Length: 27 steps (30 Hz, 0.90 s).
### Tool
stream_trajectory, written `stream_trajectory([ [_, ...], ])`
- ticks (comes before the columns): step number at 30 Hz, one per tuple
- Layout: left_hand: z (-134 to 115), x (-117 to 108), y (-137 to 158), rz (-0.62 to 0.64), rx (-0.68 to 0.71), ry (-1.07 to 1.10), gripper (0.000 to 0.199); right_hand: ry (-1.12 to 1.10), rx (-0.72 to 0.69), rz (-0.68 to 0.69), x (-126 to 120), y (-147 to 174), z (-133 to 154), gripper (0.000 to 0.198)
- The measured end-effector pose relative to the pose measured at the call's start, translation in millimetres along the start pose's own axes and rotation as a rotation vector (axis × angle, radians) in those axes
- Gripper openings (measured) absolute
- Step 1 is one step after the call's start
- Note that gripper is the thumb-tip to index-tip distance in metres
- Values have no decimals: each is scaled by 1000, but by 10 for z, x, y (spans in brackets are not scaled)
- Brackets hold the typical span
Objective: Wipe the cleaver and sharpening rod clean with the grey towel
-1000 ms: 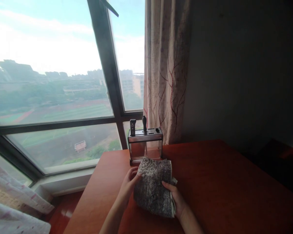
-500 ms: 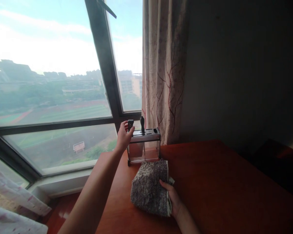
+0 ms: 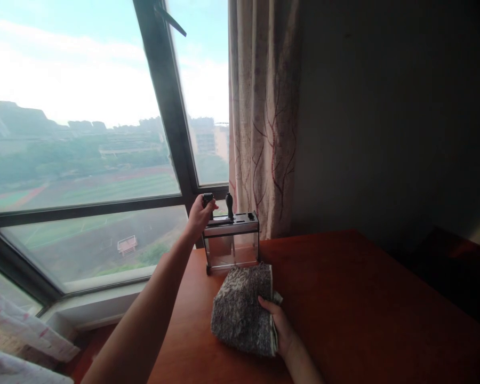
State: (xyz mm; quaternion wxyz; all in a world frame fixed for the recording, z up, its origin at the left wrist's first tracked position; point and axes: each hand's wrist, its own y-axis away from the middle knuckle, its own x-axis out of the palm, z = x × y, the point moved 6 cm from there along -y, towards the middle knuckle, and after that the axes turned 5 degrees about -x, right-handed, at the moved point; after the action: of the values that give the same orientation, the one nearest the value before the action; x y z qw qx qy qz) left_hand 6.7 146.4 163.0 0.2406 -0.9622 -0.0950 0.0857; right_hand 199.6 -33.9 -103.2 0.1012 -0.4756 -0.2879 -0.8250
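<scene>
Atop the knife block (image 3: pixel 236 228), my left hand (image 3: pixel 199 212) gripped a black handle (image 3: pixel 207 197). In front, my right hand (image 3: pixel 283 328) clasped a shaggy towel (image 3: pixel 243 309), seemingly for steadiness.

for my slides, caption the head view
Left hand on a black handle above clear holder, right hand holding grey cloth.

With left hand (image 3: pixel 199 214), grips black handle (image 3: pixel 208 197) at eleven o'clock on slotted holder (image 3: pixel 240 228); with right hand (image 3: pixel 279 322), holds shaggy grey cloth (image 3: pixel 242 312) at its three-o'clock edge.
</scene>
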Motion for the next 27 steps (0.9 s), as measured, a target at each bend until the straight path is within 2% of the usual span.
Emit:
stream_trajectory([
  [6,-350,40,-134,-30,53,77,21,23,-21,10,9,11,2,27],
  [12,-748,-68,-248,-94,155,187,21,34,-38,20,20,12,18,29],
  [16,-855,-100,-300,-71,187,195,21,29,-36,19,15,8,14,29],
  [27,-1225,-388,-374,-229,320,320,20,43,-36,7,-8,-4,3,27],
])
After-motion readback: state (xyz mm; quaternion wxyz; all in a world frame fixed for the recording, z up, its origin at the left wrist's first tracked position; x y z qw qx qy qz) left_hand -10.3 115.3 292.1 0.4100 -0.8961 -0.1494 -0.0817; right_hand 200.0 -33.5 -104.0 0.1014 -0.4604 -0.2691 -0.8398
